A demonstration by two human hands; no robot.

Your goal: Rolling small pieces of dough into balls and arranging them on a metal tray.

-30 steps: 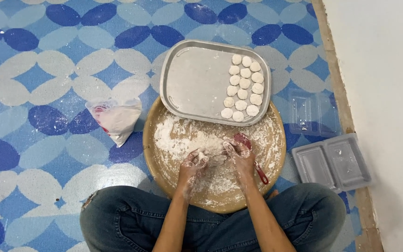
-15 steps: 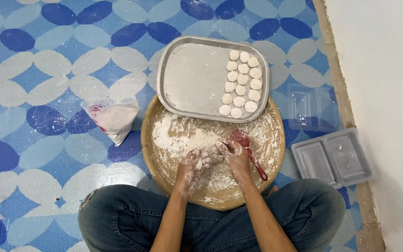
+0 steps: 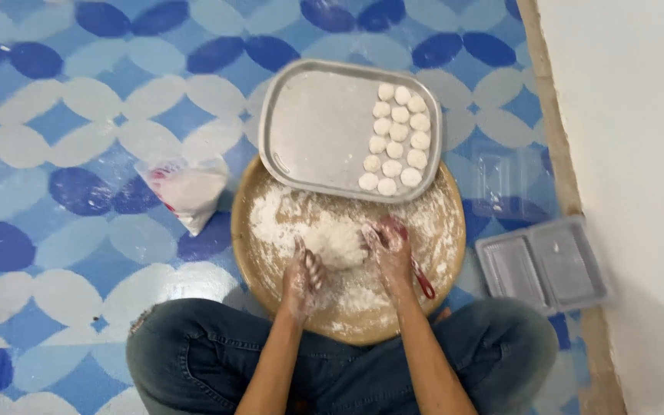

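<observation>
Nearest, the left hand [image 3: 301,275] and right hand [image 3: 390,247] cup one lump of floury dough [image 3: 337,240] from either side, fingers spread wide, on the round wooden board [image 3: 439,253]. It looks soft, light and crumbly, best scooped from its flanks. Farther off, one metal tray [image 3: 317,131] holds thirteen white dough balls [image 3: 395,140].

Blue patterned floor [image 3: 78,115] carries round board [image 3: 447,253], flour bag [image 3: 190,192], clear containers [image 3: 543,265].

A soft, white, crumbly lump of floury dough [image 3: 336,240] lies in the middle of a round wooden board [image 3: 443,253] dusted with flour, pressed between two hands.
</observation>
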